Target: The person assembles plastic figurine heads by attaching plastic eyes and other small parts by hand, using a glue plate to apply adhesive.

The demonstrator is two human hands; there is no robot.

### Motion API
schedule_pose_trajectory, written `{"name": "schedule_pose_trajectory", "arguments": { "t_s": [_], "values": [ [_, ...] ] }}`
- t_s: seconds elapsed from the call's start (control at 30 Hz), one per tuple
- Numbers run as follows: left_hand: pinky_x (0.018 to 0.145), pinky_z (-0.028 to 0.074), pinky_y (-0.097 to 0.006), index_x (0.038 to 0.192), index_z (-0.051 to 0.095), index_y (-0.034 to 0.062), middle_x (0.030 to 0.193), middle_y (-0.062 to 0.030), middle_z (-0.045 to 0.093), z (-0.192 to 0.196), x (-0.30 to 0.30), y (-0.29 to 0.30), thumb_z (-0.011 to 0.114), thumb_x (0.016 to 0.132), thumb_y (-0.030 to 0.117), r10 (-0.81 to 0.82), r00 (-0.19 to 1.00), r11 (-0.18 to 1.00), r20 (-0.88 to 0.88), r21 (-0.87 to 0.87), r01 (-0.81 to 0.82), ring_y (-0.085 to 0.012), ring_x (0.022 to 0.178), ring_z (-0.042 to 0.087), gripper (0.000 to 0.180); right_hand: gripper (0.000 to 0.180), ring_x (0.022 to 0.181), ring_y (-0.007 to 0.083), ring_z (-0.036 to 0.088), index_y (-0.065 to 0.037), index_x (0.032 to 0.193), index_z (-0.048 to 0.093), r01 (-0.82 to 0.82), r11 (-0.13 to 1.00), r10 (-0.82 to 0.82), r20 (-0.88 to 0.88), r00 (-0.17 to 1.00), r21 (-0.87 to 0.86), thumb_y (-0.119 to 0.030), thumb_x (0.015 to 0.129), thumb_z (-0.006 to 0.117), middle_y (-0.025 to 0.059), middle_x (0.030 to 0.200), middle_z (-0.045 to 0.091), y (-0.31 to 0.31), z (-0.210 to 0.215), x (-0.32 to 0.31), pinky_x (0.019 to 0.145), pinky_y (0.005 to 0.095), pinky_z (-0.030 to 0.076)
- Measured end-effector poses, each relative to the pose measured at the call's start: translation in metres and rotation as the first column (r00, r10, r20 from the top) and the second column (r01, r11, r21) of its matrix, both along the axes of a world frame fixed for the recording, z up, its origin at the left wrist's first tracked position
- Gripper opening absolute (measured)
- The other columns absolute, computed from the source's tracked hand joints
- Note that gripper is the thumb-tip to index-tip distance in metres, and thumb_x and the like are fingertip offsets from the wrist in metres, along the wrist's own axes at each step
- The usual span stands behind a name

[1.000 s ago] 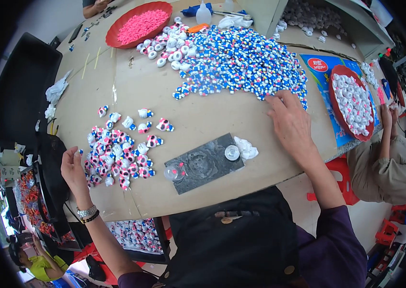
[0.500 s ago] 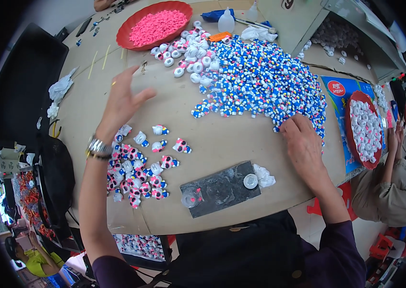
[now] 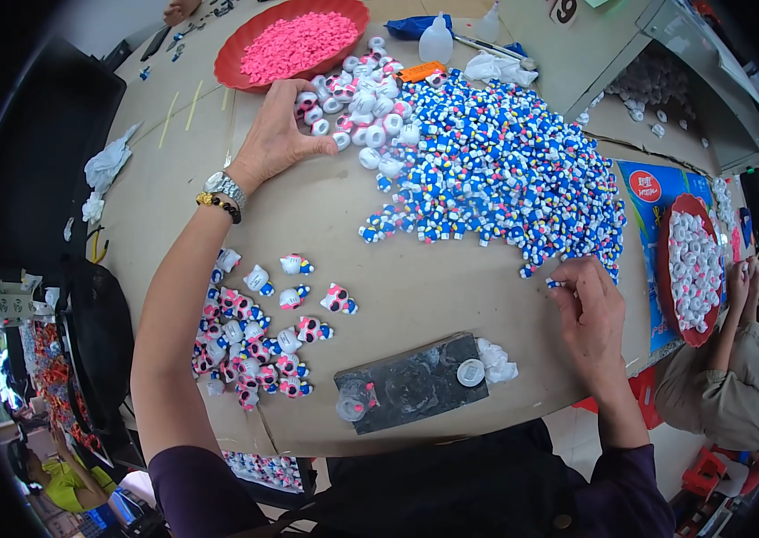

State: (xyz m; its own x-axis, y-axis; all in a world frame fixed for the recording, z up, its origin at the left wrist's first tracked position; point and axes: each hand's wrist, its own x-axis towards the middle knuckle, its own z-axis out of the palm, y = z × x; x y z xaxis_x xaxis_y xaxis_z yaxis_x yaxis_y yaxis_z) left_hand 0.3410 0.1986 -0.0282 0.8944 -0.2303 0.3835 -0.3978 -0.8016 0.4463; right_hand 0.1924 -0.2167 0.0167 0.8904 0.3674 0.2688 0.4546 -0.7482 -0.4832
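My left hand (image 3: 279,136) reaches to the near-left edge of a pile of white figurine heads (image 3: 363,106), thumb and fingers spread apart around nothing I can see held. Some of those heads have pink parts. Between the thumb and fingertips of my right hand (image 3: 593,314) is a small blue-and-white figurine body (image 3: 555,283), lifted just off the near edge of a large heap of such bodies (image 3: 505,166). On the left of the table lies a group of joined figurines (image 3: 249,341), heads on blue bodies.
A red bowl (image 3: 221,56) of pink pieces stands at the back. Nearest me is a dark slab (image 3: 406,387) with two small round containers. At right, another red bowl (image 3: 668,260) of white heads sits beside a person (image 3: 720,377). Squeeze bottles (image 3: 436,41) stand behind the heap.
My left hand has moved away from me and right, to the white heads. My right hand has drawn back from the heap toward me, with a figurine body in its fingertips.
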Motion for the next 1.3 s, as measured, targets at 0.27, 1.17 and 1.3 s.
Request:
{"name": "schedule_pose_trajectory", "arguments": {
  "t_s": [0.27, 1.17, 1.3],
  "values": [
    [0.086, 0.042, -0.043, 0.097, 0.053, 0.0061, 0.103, -0.0124, 0.053, 0.007, -0.009, -0.018, 0.081, 0.057, 0.061, -0.058, 0.998, 0.974, 0.006, 0.22, 0.055, -0.0332, 0.101, 0.05, 0.074, 0.022, 0.08, 0.0268, 0.06, 0.0, 0.093, 0.059, 0.032, 0.992, -0.03, -0.018, 0.999, 0.125, 0.013, 0.076, 0.061, 0.0133, 0.09, 0.057, -0.001, 0.009, -0.002, 0.066, 0.0334, 0.049],
    [0.071, 0.05, -0.046, 0.114, 0.052, 0.006, 0.099, -0.0154, 0.064, -0.001, -0.04, -0.04, 0.061, 0.087, 0.031, -0.029, 0.991, 0.921, 0.133, 0.389, -0.025, -0.034, 0.086, 0.063, 0.038, 0.02, 0.086, 0.0117, 0.057, 0.001, 0.098, 0.063, 0.047, 0.923, 0.052, -0.245, 0.968, 0.382, 0.013, 0.083, 0.054, 0.008, 0.103, 0.059, -0.016, 0.009, -0.023, 0.072, 0.0235, 0.048],
    [0.07, 0.05, -0.047, 0.109, 0.055, 0.0085, 0.093, -0.0158, 0.065, 0.006, -0.046, -0.047, 0.058, 0.084, 0.021, 0.022, 0.998, 0.928, 0.057, 0.369, -0.042, -0.034, 0.087, 0.063, 0.027, 0.022, 0.088, 0.0171, 0.061, 0.0, 0.097, 0.064, 0.137, 0.86, 0.03, -0.316, 0.948, 0.492, 0.013, 0.081, 0.057, 0.0092, 0.1, 0.062, -0.019, 0.006, -0.028, 0.073, 0.0273, 0.05]
  ]
}}
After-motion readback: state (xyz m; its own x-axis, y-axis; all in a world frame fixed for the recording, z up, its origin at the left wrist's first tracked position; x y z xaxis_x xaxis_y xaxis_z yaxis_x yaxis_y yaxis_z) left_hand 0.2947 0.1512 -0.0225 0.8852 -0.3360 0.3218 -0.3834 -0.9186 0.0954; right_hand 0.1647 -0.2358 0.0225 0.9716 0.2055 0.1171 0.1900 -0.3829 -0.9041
